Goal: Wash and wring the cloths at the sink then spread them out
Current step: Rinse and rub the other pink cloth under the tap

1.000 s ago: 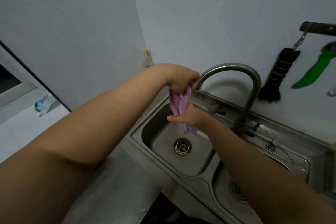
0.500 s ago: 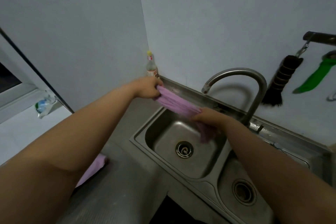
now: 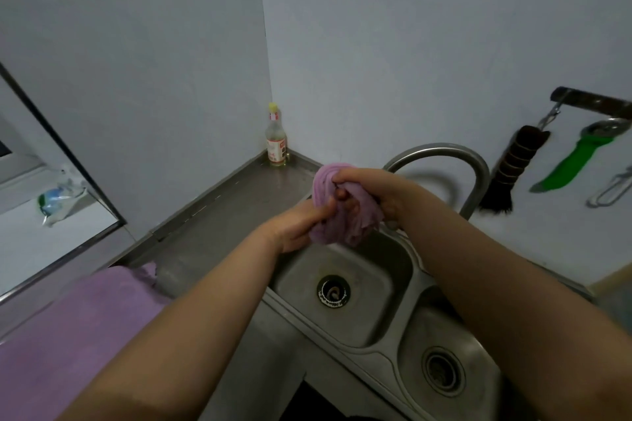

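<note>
A purple cloth is bunched and folded between both hands above the far edge of the left sink basin. My left hand grips its lower left part, thumb pressed into the folds. My right hand clasps the upper right part from above. A second purple cloth lies spread flat on the steel counter at the lower left, partly under my left forearm.
The curved tap arches behind my right hand. A second basin lies to the right. A bottle stands in the counter corner. A brush and green-handled tool hang on the wall.
The cloth was stretched out between my hands half a second ago; now my hands have come together and the cloth is doubled into a bunch. The view has dropped, showing the spread cloth.
</note>
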Motion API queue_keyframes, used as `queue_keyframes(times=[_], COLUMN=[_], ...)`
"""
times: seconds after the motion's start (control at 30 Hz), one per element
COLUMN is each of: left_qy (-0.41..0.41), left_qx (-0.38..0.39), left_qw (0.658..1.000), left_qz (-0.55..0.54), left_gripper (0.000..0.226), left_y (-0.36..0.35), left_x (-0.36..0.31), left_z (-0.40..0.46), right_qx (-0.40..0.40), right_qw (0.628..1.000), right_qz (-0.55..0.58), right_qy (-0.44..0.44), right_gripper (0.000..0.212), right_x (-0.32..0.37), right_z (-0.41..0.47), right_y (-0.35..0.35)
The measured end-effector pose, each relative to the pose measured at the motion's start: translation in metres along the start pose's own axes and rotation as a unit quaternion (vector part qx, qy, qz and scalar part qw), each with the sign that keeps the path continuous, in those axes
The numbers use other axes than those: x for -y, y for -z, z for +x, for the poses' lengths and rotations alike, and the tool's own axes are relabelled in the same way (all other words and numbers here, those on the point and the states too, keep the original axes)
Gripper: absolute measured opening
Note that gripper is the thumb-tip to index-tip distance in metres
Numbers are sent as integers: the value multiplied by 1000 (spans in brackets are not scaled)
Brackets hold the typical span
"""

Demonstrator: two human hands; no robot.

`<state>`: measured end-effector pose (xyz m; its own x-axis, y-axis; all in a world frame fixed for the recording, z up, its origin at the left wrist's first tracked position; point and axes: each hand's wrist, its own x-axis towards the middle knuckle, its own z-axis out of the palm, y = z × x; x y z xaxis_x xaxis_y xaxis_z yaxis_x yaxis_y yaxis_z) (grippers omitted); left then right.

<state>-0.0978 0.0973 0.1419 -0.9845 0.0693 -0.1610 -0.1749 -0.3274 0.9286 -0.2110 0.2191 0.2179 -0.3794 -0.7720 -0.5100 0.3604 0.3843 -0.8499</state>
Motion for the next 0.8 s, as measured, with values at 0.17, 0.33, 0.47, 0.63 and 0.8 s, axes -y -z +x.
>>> queue_keyframes(times=[0.17, 0.33, 0.47, 0.63, 0.8], left_qy=[-49, 28, 118, 172, 270], left_qx=[-49, -71, -92, 13, 138], left_qw=[996, 990, 980, 985, 929], left_qz=[-57, -119, -132, -18, 212], left_gripper=[87, 42, 10, 27, 24], left_y=[-23, -38, -18, 6, -29], left_x=[2, -9, -23, -44, -71], left_z=[16, 29, 28, 22, 31], right_qx=[-143, -81, -4, -278, -152], right_qw=[980, 986, 988, 714, 393], right_qz=[21, 116, 95, -493, -682], right_qy=[138, 84, 123, 411, 597], right_gripper=[21, 95, 48, 52, 59], right_x=[1, -7, -7, -30, -32], right_z=[11, 13, 0, -9, -3], right_y=[-9, -17, 8, 48, 62])
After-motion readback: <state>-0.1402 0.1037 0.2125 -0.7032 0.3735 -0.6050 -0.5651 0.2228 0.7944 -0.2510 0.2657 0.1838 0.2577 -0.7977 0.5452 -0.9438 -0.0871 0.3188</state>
